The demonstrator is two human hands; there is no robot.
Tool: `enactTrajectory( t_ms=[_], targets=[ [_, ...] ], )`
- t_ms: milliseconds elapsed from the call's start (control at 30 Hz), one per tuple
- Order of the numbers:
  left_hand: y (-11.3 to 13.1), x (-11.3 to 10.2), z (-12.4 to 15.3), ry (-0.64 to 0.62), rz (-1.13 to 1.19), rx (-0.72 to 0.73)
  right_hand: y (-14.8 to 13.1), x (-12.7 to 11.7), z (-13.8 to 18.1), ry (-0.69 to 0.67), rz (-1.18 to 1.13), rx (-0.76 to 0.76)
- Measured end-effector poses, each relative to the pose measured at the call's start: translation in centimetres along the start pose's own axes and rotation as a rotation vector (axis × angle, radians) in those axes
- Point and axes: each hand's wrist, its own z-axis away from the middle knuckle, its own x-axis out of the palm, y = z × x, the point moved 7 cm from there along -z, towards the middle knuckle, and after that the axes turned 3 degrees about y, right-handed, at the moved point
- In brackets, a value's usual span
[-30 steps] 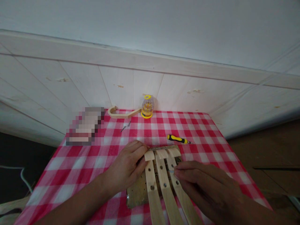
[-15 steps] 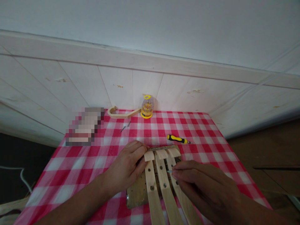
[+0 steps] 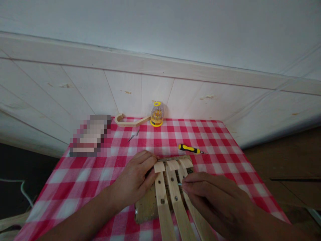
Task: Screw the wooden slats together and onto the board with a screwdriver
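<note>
A worn wooden board [image 3: 146, 207] lies on the table, with three pale wooden hooks [image 3: 164, 214] side by side across it, their curled ends at the far side. Dark round screw holes show along the hooks, and a screw [image 3: 176, 198] sits in the middle one. My left hand [image 3: 137, 177] is closed round the board's far left edge, its fingers against the left hook. Over the right hook, my right hand [image 3: 218, 197] pinches a thin, shiny metal piece [image 3: 180, 184], mostly covered by the fingers; its exact kind cannot be made out.
Beyond the board rests a yellow and black screwdriver [image 3: 192, 149]. A clear plastic case with a yellow base [image 3: 157, 115] stands by the wall, beside another wooden hook [image 3: 127, 124]. Loose screws [image 3: 133, 135] lie left of centre. A blurred-out flat object [image 3: 90, 135] occupies the far left corner.
My right hand has shifted very slightly left with the metal piece. My left hand, the board and the hooks stay in place.
</note>
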Motion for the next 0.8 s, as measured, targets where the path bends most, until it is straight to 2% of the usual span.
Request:
enactTrajectory(
  t_ms=[133,333,800],
  targets=[
    [-0.01,0.07,-0.02,-0.001,0.012,0.003,-0.26,-0.31,-0.16,0.009,0.004,-0.024],
    [0.14,-0.07,-0.01,0.004,0.018,0.008,-0.11,-0.23,-0.17,-0.07,-0.008,0.012],
    [0.19,-0.12,-0.03,0.009,-0.024,0.016,-0.33,-0.22,-0.14,-0.043,0.013,-0.01]
  ],
)
